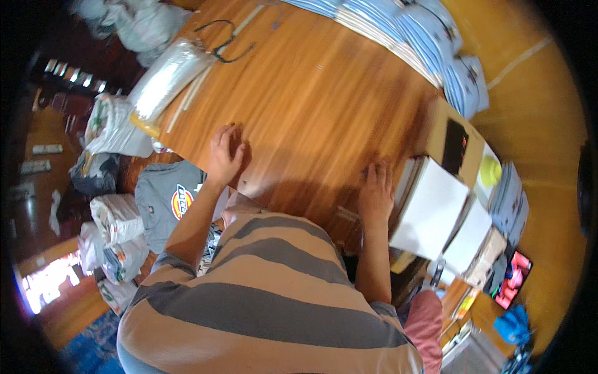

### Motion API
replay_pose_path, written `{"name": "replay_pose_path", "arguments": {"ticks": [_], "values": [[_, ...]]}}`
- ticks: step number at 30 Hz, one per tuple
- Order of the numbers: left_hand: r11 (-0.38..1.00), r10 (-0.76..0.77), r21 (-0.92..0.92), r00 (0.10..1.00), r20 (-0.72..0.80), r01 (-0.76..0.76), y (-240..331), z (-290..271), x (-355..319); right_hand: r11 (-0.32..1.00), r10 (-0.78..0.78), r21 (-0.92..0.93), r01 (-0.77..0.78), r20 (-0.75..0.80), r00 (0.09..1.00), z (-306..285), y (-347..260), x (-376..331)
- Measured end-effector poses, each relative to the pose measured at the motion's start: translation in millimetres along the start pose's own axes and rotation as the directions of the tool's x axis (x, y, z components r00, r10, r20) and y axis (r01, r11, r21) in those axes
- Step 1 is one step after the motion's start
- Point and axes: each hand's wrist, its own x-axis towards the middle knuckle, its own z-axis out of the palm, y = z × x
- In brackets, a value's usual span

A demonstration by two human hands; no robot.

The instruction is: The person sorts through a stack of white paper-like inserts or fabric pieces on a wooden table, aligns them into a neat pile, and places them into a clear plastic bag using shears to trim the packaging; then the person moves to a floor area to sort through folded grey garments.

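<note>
My left hand (226, 154) rests on the near left part of a wooden table (299, 106), fingers loosely apart and nothing in them. My right hand (377, 189) lies on the same tabletop near its right side, fingers stretched forward, holding nothing. Just right of it stands a stack of white sheets or boards (431, 209). By my left forearm, below the table edge, is a dark grey folded garment (163, 198) with a round colourful print. Towards the far left of the table lies a pack of clear plastic sleeves (167, 78), with a thin black cable or band (233, 47) beside it.
Stacks of folded light-blue garments (430, 40) line the far right edge. A cardboard box (450, 140), a yellow-green round object (490, 170) and a lit screen (513, 280) are on the right. Filled plastic bags (121, 218) crowd the left.
</note>
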Motion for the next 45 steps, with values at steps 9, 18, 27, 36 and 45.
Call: {"name": "replay_pose_path", "arguments": {"ticks": [9, 18, 27, 36, 45], "values": [[0.993, -0.111, -0.027, 0.993, 0.028, 0.112, -53, -38, -7, 0.993, 0.12, -0.015, -0.119, 0.107, 0.987, 0, -12, 46], [0.977, 0.056, 0.213, 0.977, -0.203, -0.012, -134, -134, 115, 0.944, 0.318, 0.11, -0.311, -0.055, 0.947, 3, -45, 105], [0.94, -0.302, 0.033, 0.782, 0.545, 0.341, -297, -197, 295, 0.609, -0.048, 0.793, -0.029, 0.073, 0.996, 13, -285, 158], [0.976, -0.081, -0.11, 0.778, 0.623, 0.19, -258, -196, 290, -0.255, -0.367, 0.801, -0.542, 0.439, 0.82, 28, -453, 173], [0.933, 0.21, -0.324, 0.968, 0.139, -0.156, -171, -241, 224, -0.201, 0.05, 0.979, 0.033, -0.023, 0.998, -58, -467, 174]]}}
